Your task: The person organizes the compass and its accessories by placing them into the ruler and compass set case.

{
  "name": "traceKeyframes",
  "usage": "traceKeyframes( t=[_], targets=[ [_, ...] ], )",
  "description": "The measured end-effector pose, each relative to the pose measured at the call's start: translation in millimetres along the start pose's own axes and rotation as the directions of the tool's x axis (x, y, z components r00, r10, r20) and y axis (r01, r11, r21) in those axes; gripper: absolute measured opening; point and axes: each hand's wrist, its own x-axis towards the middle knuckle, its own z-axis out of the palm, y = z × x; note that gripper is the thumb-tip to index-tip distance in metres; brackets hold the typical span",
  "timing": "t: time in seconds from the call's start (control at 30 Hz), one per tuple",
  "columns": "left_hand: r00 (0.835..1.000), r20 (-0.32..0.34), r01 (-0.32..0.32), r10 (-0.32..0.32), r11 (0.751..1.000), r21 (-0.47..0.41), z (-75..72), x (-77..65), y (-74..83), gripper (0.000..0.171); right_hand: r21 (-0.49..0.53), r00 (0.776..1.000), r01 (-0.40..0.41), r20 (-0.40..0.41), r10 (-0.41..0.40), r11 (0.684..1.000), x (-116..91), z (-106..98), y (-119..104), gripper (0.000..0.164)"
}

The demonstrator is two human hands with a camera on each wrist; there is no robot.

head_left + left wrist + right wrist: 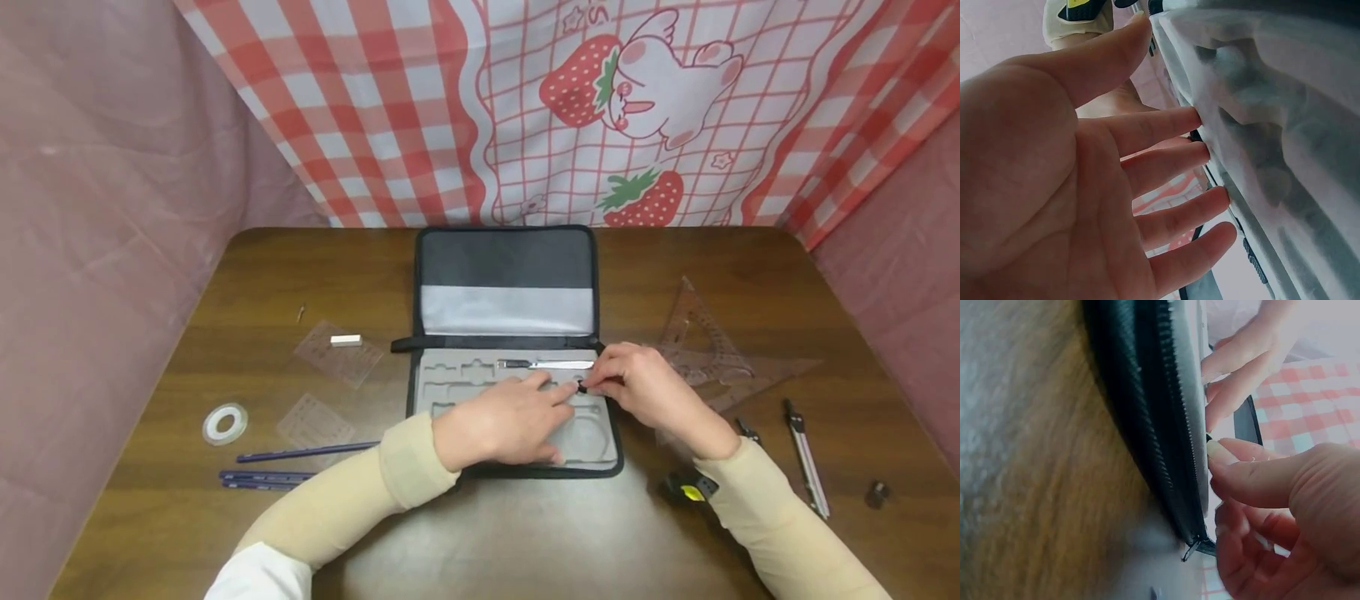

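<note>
A black zip case (415, 287) lies unfolded on the table, its grey moulded tray (600, 454) on the near side. My right hand (637, 385) pinches a small black part (581, 386) between thumb and fingers over the tray's right side; the grip covers most of it, and I cannot tell its kind. Beside it my left hand (513, 419) spreads over the tray with fingers nearly straight, fingertips (1200, 152) at the grey surface. A slim silver tool (562, 365) with a dark end lies in the tray's far slot.
To the right are clear set squares (731, 375), a silver compass (807, 462), a black-and-yellow item (688, 489) by the right sleeve and a small dark object (876, 494). To the left lie clear templates (315, 422), a white eraser (346, 341), a tape roll (242, 423) and blue pencils (270, 456).
</note>
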Motion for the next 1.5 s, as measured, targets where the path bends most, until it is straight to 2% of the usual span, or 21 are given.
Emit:
traceKeyframes(
  t=[0.2, 0.37, 0.5, 0.63, 0.77, 1.0, 1.2, 1.33, 1.5],
  targets=[
    [1.000, -0.009, -0.009, 0.008, 1.000, -0.028, 0.9, 1.0, -0.4, 0.063, 0.114, 0.982, -0.187, 0.037, 0.184, 0.976, -1.0, 0.9, 6.8, 0.013],
    [1.000, -0.001, -0.014, 0.014, 0.999, -0.047, 1.9, 2.2, -0.4, 0.063, 0.184, 0.945, -0.322, 0.119, 0.304, 0.929, -1.6, -0.4, 9.1, 0.015],
    [1.000, 0.005, -0.015, 0.016, 0.998, -0.063, 4.2, 2.1, -1.4, 0.063, 0.257, 0.921, -0.385, 0.163, 0.353, 0.886, -0.7, 0.7, 7.8, 0.018],
    [1.000, 0.002, -0.020, 0.020, 0.997, -0.079, 6.1, 0.6, -2.0, 0.062, 0.326, 0.912, -0.403, 0.217, 0.347, 0.855, -1.5, 2.9, 9.2, 0.017],
    [1.000, -0.013, -0.019, 0.019, 0.997, -0.077, 4.7, 1.1, -2.9, 0.061, 0.348, 0.903, -0.422, 0.240, 0.355, 0.838, -0.5, 1.2, 11.0, 0.014],
    [1.000, -0.011, -0.011, 0.010, 0.998, -0.064, 3.7, 0.2, -3.0, 0.061, 0.289, 0.889, -0.452, 0.220, 0.401, 0.844, 3.4, 4.4, 9.2, 0.020],
    [1.000, -0.015, -0.017, 0.016, 0.998, -0.063, 3.2, 0.8, -3.2, 0.059, 0.282, 0.874, -0.482, 0.220, 0.433, 0.830, 4.0, 5.2, 7.8, 0.019],
    [1.000, -0.017, -0.014, 0.013, 0.998, -0.067, 1.9, 0.5, -3.7, 0.059, 0.291, 0.875, -0.478, 0.233, 0.424, 0.828, 4.4, 3.3, 7.7, 0.019],
    [1.000, -0.025, -0.009, 0.007, 0.999, -0.053, 0.8, 1.2, -3.0, 0.060, 0.284, 0.897, -0.436, 0.215, 0.387, 0.854, 1.3, -7.2, 9.5, 0.021]
  ],
)
